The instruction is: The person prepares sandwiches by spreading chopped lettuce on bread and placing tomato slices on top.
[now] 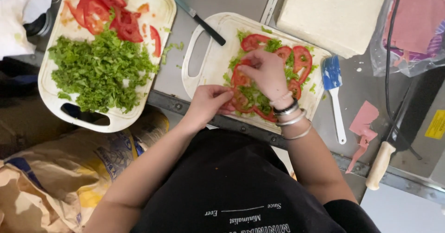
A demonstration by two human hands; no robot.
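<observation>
The right hand (pixel 266 70) has its fingertips bunched and pinching a tomato slice (pixel 239 76) over the left part of the small white cutting board (pixel 211 61), while the left hand (pixel 209 102), at that board's near edge, curls its fingers shut on another slice whose red rim just shows. The slices look thin, wet and floppy, likely to slip or tear, so a light pinch at the firmer skin rim seems the safest hold. More slices lie on shredded lettuce (pixel 252 94) across this board; a larger board (pixel 48 89) with chopped lettuce sits toward the bench's left.
</observation>
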